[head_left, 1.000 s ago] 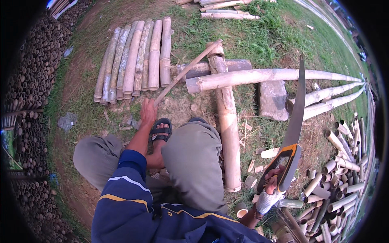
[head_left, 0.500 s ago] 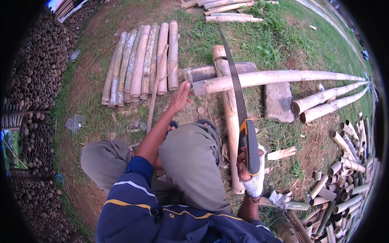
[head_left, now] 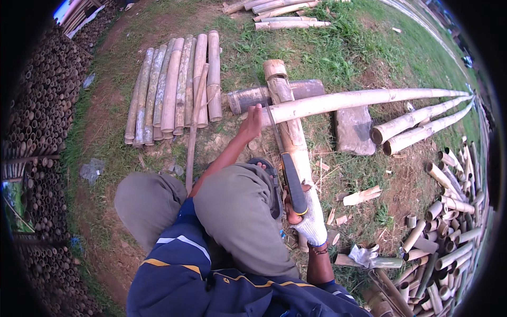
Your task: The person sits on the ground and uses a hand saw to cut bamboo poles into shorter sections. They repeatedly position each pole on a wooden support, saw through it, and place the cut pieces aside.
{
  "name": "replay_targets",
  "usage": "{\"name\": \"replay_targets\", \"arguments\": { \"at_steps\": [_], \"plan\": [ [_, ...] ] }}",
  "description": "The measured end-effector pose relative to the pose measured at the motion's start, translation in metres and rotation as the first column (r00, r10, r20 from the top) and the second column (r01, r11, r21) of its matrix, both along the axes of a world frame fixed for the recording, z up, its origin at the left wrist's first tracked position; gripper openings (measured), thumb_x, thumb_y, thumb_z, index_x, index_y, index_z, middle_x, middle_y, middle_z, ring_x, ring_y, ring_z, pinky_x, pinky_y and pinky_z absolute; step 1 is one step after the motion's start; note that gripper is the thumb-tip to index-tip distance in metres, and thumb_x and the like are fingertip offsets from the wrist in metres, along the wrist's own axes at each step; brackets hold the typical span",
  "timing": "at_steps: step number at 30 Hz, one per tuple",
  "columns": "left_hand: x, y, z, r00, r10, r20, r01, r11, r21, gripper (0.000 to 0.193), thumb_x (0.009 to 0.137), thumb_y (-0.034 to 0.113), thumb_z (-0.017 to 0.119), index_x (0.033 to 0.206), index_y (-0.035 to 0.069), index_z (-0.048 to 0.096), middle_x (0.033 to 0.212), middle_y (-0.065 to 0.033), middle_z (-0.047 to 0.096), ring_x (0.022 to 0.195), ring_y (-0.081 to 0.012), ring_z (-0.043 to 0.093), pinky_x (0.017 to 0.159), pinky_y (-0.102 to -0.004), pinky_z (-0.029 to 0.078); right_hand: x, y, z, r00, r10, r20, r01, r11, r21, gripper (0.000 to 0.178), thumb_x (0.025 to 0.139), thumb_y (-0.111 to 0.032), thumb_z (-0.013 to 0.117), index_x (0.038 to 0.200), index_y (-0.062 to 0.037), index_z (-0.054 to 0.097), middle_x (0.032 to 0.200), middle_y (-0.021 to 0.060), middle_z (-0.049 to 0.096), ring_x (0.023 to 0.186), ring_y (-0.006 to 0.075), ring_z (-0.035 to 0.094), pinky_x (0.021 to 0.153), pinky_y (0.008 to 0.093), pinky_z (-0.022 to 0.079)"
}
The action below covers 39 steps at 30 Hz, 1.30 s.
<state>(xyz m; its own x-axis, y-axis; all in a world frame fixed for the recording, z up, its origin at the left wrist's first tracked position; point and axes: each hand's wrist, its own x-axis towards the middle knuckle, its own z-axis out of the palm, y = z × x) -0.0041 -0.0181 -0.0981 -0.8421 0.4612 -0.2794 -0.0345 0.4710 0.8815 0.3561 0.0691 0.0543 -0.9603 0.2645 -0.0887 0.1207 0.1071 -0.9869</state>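
My left hand (head_left: 253, 122) grips a long pale bamboo pole (head_left: 338, 102) close to its near-left end. White knit covers part of my right hand (head_left: 300, 211), which is closed around the dark grey and yellow handle of a hand saw (head_left: 292, 182). The saw's blade crosses the pole just right of my left hand; its far part is blurred. Beneath the pole lies a thick notched bamboo post (head_left: 297, 140), pointing away from me. A short dark bamboo piece (head_left: 248, 99) lies crosswise under the post's far part.
Cut bamboo lengths (head_left: 170, 90) lie in a row at the left, with a thin stick (head_left: 194, 137) leaning over them. A stone block (head_left: 355, 132) sits under the long pole. Two more poles (head_left: 417, 127) lie to the right, above a heap of short offcuts (head_left: 449, 238).
My left hand has moved from beside the pole's end onto it. My right hand has shifted left with the saw, bringing the blade across the pole nearer my left hand.
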Motion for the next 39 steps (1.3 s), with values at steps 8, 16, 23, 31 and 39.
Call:
{"name": "replay_targets", "arguments": {
  "at_steps": [8,16,23,31,39],
  "plan": [
    [-0.014,0.002,0.038,0.984,-0.079,-0.162,0.047,0.98,-0.191,0.078,0.112,0.064,0.035,0.15,-0.001,0.051,0.119,-0.0324,0.073,0.108,-0.0388,0.076,0.103,-0.0486,0.055,-0.011,0.012,-0.038,1.0,-0.016,-0.02,0.018,0.993,0.114,0.049,0.098,0.002,0.072,0.143,-0.0022,0.055,0.117,0.0047,0.067,0.102,0.012,0.066,0.09,0.0289,0.056],
    [-0.011,-0.008,0.077,0.694,-0.589,-0.414,0.243,0.733,-0.636,0.113,0.077,0.043,0.097,0.16,-0.009,0.041,0.151,-0.0342,0.06,0.128,-0.0442,0.07,0.106,-0.0483,0.058,-0.013,-0.016,-0.042,0.952,-0.306,0.022,0.3,0.913,-0.276,0.042,0.1,-0.002,0.069,0.139,-0.0006,0.053,0.113,0.0053,0.064,0.095,0.0144,0.066,0.087,0.0298,0.057],
    [-0.003,0.016,0.084,0.758,-0.525,-0.387,0.116,0.692,-0.713,0.093,0.063,0.048,0.106,0.127,-0.005,0.064,0.117,-0.026,0.079,0.112,-0.0449,0.077,0.095,-0.0505,0.062,-0.022,-0.015,-0.004,0.978,-0.205,0.042,0.209,0.949,-0.237,0.037,0.098,0.009,0.063,0.13,-0.0057,0.053,0.106,0.0004,0.055,0.092,0.0073,0.057,0.074,0.0218,0.05],
    [-0.006,0.018,0.095,0.792,-0.523,-0.314,0.167,0.681,-0.713,0.089,0.061,0.05,0.106,0.122,-0.003,0.069,0.117,-0.0257,0.079,0.113,-0.0431,0.077,0.096,-0.0517,0.062,0.021,-0.018,-0.041,0.979,-0.187,0.078,0.197,0.79,-0.58,0.06,0.094,-0.003,0.08,0.147,-0.0022,0.054,0.124,0.0058,0.067,0.11,0.013,0.067,0.092,0.0262,0.056],
    [-0.012,0.021,0.093,0.812,-0.508,-0.287,0.154,0.661,-0.735,0.08,0.064,0.043,0.105,0.125,0.001,0.074,0.121,-0.0227,0.081,0.115,-0.0391,0.078,0.098,-0.05,0.064,-0.025,-0.028,0.014,0.933,-0.326,0.15,0.358,0.809,-0.466,0.033,0.103,0.011,0.057,0.129,-0.0074,0.051,0.1,-0.0017,0.052,0.087,0.0049,0.054,0.073,0.0198,0.049]
  ]
}}
